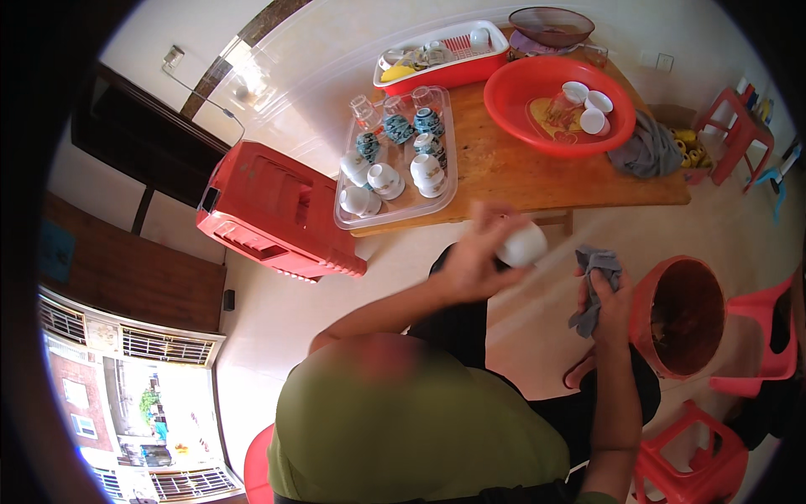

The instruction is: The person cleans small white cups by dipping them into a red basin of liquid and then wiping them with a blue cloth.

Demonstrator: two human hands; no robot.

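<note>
My left hand [480,259] is closed around a white cup [522,244], held above my lap near the table's front edge; both are slightly blurred. In my right hand [611,296], a crumpled grey cloth [596,281] is gripped, apart from the cup. On the table, a clear plastic tray [453,160] bears several cups and glasses, among them upturned white cups [384,180] and dark teal patterned cups [397,128]. To its right, a red basin [502,109] contains several white cups [593,122].
The wooden table [495,181] also bears a red-and-white drain basket [495,65], a brown translucent bowl [550,27] and a grey cloth bundle [646,149]. A reddish bin [646,328] and red plastic stools [701,458] stand right of me. Stacked red stools [285,202] stand left.
</note>
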